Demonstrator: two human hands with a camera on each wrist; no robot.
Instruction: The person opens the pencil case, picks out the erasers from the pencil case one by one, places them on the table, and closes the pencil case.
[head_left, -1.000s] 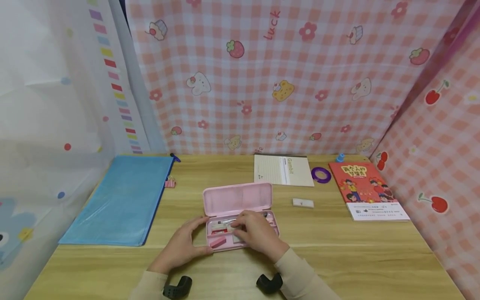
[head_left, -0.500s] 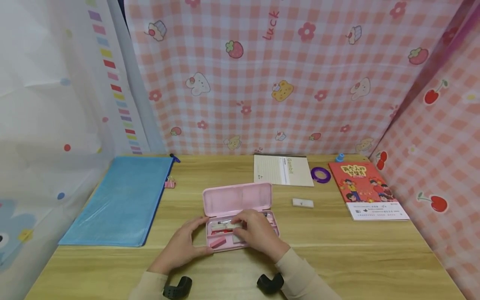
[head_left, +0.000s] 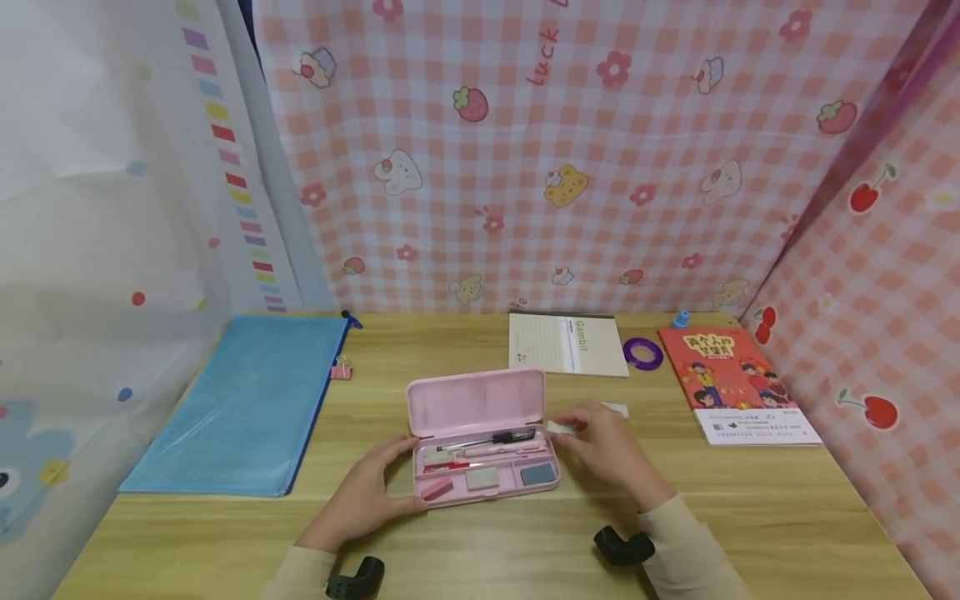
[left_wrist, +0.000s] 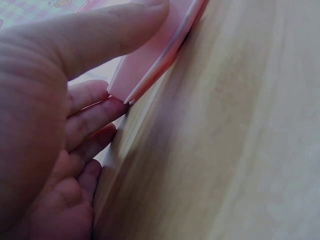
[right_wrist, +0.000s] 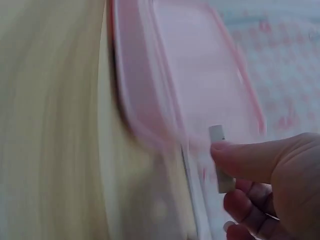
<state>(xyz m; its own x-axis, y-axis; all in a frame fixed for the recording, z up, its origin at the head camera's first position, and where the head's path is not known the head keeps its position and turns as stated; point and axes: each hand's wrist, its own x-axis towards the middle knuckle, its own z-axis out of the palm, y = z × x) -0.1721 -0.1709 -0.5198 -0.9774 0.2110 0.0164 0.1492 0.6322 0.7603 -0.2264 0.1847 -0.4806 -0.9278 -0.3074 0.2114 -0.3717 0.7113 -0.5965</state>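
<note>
A pink pencil case (head_left: 477,402) lies on the table with its lid raised. My left hand (head_left: 367,493) holds its left end, thumb at the front corner and fingers at the back. To the right of the case, my right hand (head_left: 609,446) pinches a small whitish eraser (right_wrist: 216,132) between thumb and fingers. Inside the case are a black pen (head_left: 513,436), a red pen (head_left: 450,467) and other slim items. Its front compartments hold a pink eraser (head_left: 437,489), a pale grey eraser (head_left: 482,478) and a blue-grey eraser (head_left: 537,474).
Behind my right hand lies a white block (head_left: 617,410), partly hidden. Farther back are a notebook (head_left: 566,343), a purple tape ring (head_left: 642,354), a red book (head_left: 720,367) and a small blue object (head_left: 681,318). A blue folder (head_left: 240,404) and pink binder clip (head_left: 341,369) lie left.
My right hand has lifted out of the pencil case and moved right with the whitish eraser, uncovering the front compartments. My left hand has stayed at the case's left end.
</note>
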